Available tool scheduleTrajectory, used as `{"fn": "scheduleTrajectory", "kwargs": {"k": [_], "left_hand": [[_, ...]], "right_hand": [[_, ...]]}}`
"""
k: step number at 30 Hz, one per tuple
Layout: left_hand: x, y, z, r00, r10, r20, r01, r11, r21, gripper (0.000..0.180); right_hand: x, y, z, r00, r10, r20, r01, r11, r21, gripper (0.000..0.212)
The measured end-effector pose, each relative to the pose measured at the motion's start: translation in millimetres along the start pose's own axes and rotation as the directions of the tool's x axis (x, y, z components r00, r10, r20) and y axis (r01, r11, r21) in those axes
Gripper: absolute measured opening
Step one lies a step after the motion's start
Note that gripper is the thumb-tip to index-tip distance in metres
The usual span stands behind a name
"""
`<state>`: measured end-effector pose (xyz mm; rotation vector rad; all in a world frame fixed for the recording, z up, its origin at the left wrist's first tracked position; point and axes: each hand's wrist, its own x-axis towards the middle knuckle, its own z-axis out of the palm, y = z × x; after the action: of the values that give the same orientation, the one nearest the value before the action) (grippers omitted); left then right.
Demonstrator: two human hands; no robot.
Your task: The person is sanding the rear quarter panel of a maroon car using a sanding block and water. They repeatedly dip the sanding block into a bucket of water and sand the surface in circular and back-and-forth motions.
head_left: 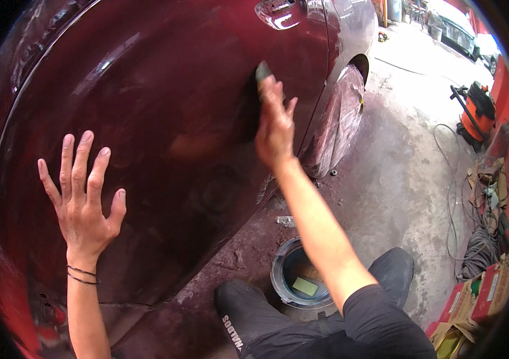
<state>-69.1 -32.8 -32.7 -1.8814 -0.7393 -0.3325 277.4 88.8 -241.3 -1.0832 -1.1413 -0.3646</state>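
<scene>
A dark red car door fills the left and middle, with a dull, hazy finish in places. My left hand lies on its lower left part, fingers spread and nothing in it. Further up and to the right, my right hand presses a dark sanding pad flat against the door, below the door handle. Most of the pad is hidden behind the fingers. Between my knees stands a round bucket of water, with a yellow-green block in it.
A wheel covered in stained plastic sheeting is right of the door. On the floor beyond are an orange and black vacuum, a coiled hose and red cardboard boxes. Another car stands far right.
</scene>
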Motion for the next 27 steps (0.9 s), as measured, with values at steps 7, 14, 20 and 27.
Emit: {"fn": "scheduleTrajectory", "kwargs": {"k": [7,14,20,27], "left_hand": [[7,8,4,1.000,0.008,-0.025,-0.009,1.000,-0.023,0.069],[8,3,5,0.999,0.041,-0.026,-0.040,0.999,0.017,0.068],[8,2,6,0.997,0.069,-0.017,-0.069,0.997,0.023,0.064],[11,0,8,0.991,0.132,-0.017,-0.131,0.990,0.045,0.062]], "right_hand": [[82,95,-21,0.957,0.262,-0.125,-0.276,0.954,-0.114,0.060],[-35,42,-5,0.996,0.075,0.043,-0.069,0.989,-0.129,0.074],[64,126,-34,0.956,0.279,-0.093,-0.289,0.950,-0.122,0.062],[-64,53,-14,0.984,0.171,0.055,-0.169,0.985,-0.043,0.069]]}}
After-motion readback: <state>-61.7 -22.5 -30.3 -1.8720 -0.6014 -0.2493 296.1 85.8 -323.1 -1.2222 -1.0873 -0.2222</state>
